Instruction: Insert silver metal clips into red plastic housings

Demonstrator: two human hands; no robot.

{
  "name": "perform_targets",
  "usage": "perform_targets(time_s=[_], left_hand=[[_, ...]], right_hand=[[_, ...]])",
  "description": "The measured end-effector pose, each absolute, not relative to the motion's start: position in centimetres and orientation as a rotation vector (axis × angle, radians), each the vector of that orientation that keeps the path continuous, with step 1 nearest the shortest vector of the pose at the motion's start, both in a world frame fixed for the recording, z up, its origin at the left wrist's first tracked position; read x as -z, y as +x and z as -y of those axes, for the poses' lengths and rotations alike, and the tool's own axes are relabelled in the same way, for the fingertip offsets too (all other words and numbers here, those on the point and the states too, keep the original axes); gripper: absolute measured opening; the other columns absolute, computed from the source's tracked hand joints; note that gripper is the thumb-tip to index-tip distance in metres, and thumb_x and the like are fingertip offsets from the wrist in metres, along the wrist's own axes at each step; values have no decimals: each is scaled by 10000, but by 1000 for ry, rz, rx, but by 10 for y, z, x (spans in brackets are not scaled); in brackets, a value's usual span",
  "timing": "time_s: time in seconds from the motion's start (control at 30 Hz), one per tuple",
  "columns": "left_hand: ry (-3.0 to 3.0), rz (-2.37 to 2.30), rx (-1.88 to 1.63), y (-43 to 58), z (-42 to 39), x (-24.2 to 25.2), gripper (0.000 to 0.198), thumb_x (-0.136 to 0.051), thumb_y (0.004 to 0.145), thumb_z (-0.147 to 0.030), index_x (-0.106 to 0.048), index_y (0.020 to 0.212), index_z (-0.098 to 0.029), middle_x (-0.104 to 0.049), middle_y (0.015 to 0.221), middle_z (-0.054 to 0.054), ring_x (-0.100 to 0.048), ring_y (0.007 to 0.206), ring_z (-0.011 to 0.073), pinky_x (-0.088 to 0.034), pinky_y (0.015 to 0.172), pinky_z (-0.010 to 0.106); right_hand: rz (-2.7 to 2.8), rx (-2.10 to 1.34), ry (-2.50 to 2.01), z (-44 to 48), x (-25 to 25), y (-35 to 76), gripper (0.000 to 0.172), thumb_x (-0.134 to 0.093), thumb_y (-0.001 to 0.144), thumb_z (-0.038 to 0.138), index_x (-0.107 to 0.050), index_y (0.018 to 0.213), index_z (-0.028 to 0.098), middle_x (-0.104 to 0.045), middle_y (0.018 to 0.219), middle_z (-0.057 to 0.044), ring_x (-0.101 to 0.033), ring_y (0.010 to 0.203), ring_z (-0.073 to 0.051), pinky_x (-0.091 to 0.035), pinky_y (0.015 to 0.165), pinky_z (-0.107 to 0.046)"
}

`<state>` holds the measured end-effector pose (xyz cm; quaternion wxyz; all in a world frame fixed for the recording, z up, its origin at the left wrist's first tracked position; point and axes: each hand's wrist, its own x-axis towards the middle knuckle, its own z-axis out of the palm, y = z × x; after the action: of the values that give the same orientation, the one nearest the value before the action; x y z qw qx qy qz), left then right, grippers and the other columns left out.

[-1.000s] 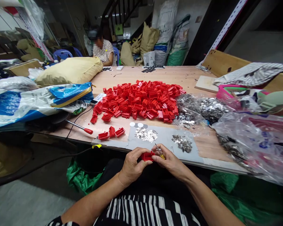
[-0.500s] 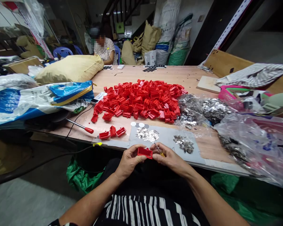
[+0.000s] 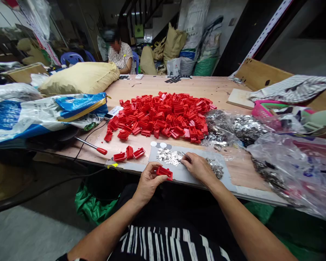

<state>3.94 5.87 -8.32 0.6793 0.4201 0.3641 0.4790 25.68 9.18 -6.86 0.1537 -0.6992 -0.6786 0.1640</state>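
My left hand (image 3: 149,183) pinches a small red plastic case (image 3: 164,173), shaped like an open box, just off the table's front edge. Over the grey mat (image 3: 193,176), my right hand (image 3: 197,167) is closed on a small screwdriver (image 3: 185,156); its thin metal shaft shows, while the handle is hidden in the palm. The fingertips are at the right side of a pile of flat shiny metal pieces (image 3: 168,156). Partly behind this hand lies a second pile of small metal parts (image 3: 216,169). Several separate red cases (image 3: 129,152) rest left of the mat.
A large heap of red cases (image 3: 163,114) covers the table's middle. Bags of metal parts (image 3: 248,127) and clear plastic bags (image 3: 296,159) lie right. A red-tipped lever (image 3: 101,150) projects at left, near sacks (image 3: 81,78). Another person (image 3: 121,56) sits across the table.
My right hand has moved away from the red case, forward and right to the shiny metal pieces, with the screwdriver. My left hand has shifted slightly left and tilted the case.
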Motion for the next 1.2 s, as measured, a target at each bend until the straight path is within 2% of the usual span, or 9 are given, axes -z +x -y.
perform_targets(time_s=[0.2, 0.37, 0.53, 0.7, 0.9, 1.2], left_hand=[[882, -799, -1081, 41, -61, 83, 415, -760, 691, -239, -570, 1055, -180, -599, 930, 15, -607, 813, 124, -512, 744, 257], [776, -775, -1080, 44, -62, 75, 453, -762, 685, -249, -616, 1110, -190, -581, 980, 27, -600, 852, 140, -536, 754, 294], [779, -745, -1054, 46, -64, 69, 487, -750, 712, -267, -619, 1173, -182, -623, 1005, 53, -585, 868, 132, -504, 789, 269], [795, -687, -1047, 46, -65, 61, 448, -727, 745, -295, -630, 1171, -200, -624, 1012, 52, -576, 856, 133, -490, 751, 254], [882, -713, -1039, 47, -68, 55, 425, -721, 753, -309, -642, 1159, -211, -636, 950, 28, -557, 817, 108, -453, 746, 218], [996, -704, -1029, 48, -69, 61, 425, -697, 775, -309, -632, 1186, -222, -645, 1024, 37, -561, 902, 137, -448, 816, 245]], right_hand=[[1877, -587, -1922, -86, 62, 264, 230, -485, 860, 372, -572, 811, 165, -602, 765, -6, -497, 649, -91, -338, 615, -199], [1908, -659, -1619, -65, 47, 247, 259, -495, 884, 400, -572, 829, 159, -562, 713, 0, -453, 603, -71, -345, 581, -187], [2080, -480, -1355, -47, 41, 228, 145, -484, 906, 262, -552, 836, 155, -568, 775, -24, -487, 661, -72, -379, 630, -184], [2222, -247, -1177, -44, 44, 226, 67, -465, 896, 166, -532, 889, 164, -569, 833, -42, -529, 767, -96, -418, 697, -194], [2436, -8, -1059, -41, 37, 230, 151, -452, 843, 96, -524, 954, 168, -579, 906, -46, -566, 843, -115, -451, 703, -198], [2394, -197, -1037, -42, 47, 238, 292, -450, 815, 45, -509, 1059, 193, -589, 986, -42, -575, 925, -115, -479, 774, -214]])
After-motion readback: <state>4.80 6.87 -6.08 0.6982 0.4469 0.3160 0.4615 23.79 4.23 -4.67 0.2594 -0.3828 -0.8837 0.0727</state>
